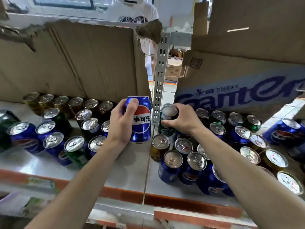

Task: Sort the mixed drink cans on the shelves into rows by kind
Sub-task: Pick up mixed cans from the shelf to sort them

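My left hand (121, 123) grips a blue Pepsi can (142, 119), held upright above the shelf (128, 172) near the middle post. My right hand (183, 119) is closed from above around a green can (165, 128) standing right of the post. On the left shelf half, gold cans (61, 102) line the back, with mixed blue cans (24, 138) and green cans (74, 152) in front. The right half holds blue cans (171, 167), green cans (252, 123) and gold cans (274, 161) mixed together.
A perforated metal post (159, 90) splits the shelf. Cardboard sheets (79, 63) back the left side, and a printed cardboard box (239, 83) backs the right. The shelf's orange front edge (189, 204) runs below my arms. A person in white (145, 17) stands behind the shelf.
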Available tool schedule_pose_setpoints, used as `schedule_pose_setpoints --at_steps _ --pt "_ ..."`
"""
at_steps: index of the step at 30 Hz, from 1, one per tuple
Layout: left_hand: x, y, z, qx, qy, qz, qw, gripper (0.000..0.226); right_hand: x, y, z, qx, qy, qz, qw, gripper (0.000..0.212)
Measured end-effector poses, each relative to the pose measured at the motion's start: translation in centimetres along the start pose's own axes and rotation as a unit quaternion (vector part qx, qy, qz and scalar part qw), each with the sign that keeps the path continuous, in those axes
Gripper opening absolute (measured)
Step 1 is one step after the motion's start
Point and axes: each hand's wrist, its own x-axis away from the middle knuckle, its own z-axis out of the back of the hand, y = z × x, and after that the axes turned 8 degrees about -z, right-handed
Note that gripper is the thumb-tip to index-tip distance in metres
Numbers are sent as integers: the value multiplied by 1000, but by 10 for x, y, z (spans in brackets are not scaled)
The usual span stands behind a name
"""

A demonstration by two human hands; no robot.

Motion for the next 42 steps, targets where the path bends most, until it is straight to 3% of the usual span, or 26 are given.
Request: schedule_pose_setpoints --at_steps 4,9,14,20,25,30,33,42 --pt "0 -5 -3 -6 -2 4 1000 43 -1 7 -14 72 6 9 997 70" --pt "2 -11 -4 -3 -16 0 1000 52 4 13 -31 173 29 41 984 62" --pt "4 -12 -5 -16 -32 1 999 47 7 12 -27 233 47 18 971 76" --pt "-2 -13 -22 -29 -45 21 998 30 26 19 6 153 27 -11 988 70" --pt "-4 -12 -60 -1 -110 24 994 32 69 46 55 112 102 -12 988 68" --pt "7 -8 -119 28 -193 35 980 38 115 79 102 140 174 -50 974 69" --pt "16 -5 -160 4 -242 9 970 34 140 103 123 145 198 -81 966 68" --pt "45 1 -258 -88 -332 -84 935 55 182 184 186 120 226 -142 956 77"
